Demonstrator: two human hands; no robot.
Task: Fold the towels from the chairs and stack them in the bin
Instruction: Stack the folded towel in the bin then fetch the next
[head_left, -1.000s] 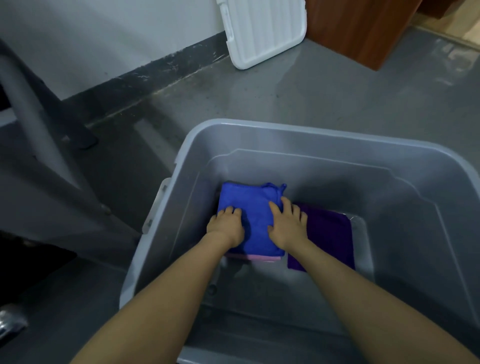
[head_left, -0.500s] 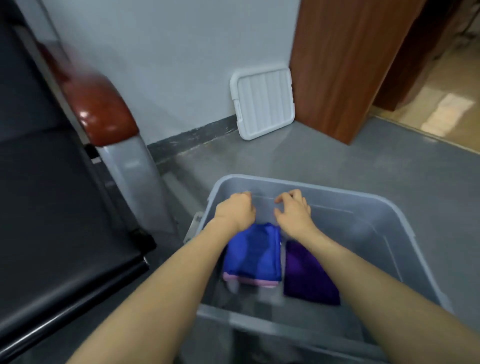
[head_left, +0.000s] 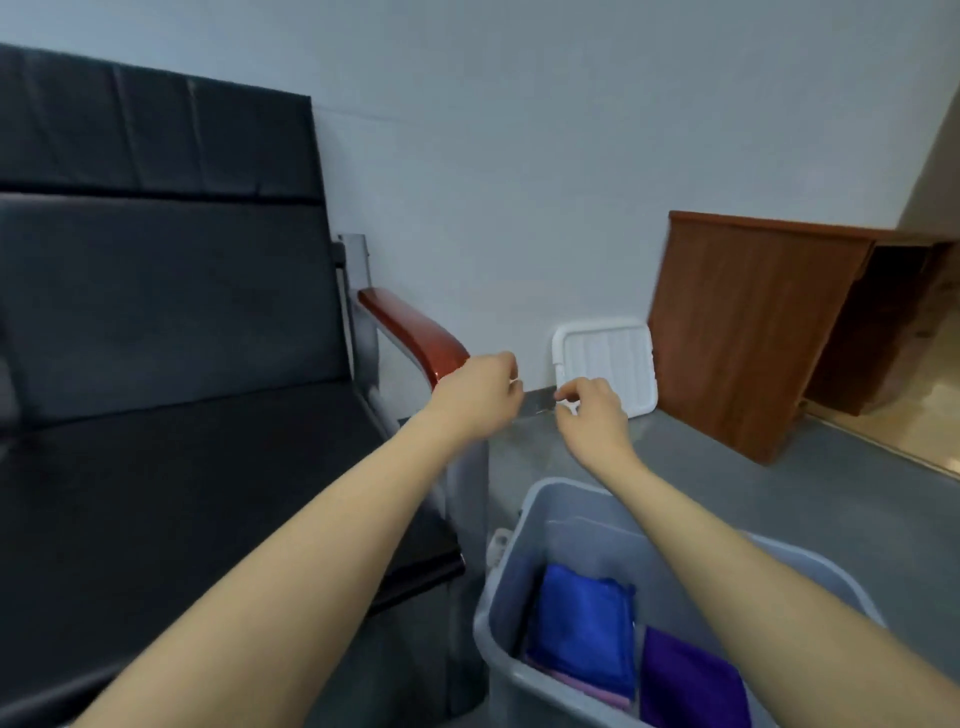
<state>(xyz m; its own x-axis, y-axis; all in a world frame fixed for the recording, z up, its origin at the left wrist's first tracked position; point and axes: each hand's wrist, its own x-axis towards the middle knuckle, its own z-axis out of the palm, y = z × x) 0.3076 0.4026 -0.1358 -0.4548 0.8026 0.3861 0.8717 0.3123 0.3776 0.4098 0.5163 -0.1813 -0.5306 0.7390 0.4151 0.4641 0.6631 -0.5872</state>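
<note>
A grey plastic bin stands on the floor at the lower right. Inside it a folded blue towel lies on a pink one, with a folded purple towel beside them on the right. My left hand and my right hand are raised well above the bin, side by side, fingers loosely curled, holding nothing. The black chair at the left has no towel on its seat in view.
The chair has a reddish-brown armrest on a grey metal frame, close to my left hand. A white bin lid leans against the wall. A wooden cabinet stands at the right on the grey floor.
Both hands let go of the blue towel and rose out of the bin. The view lifted from the bin's inside toward the chair and wall.
</note>
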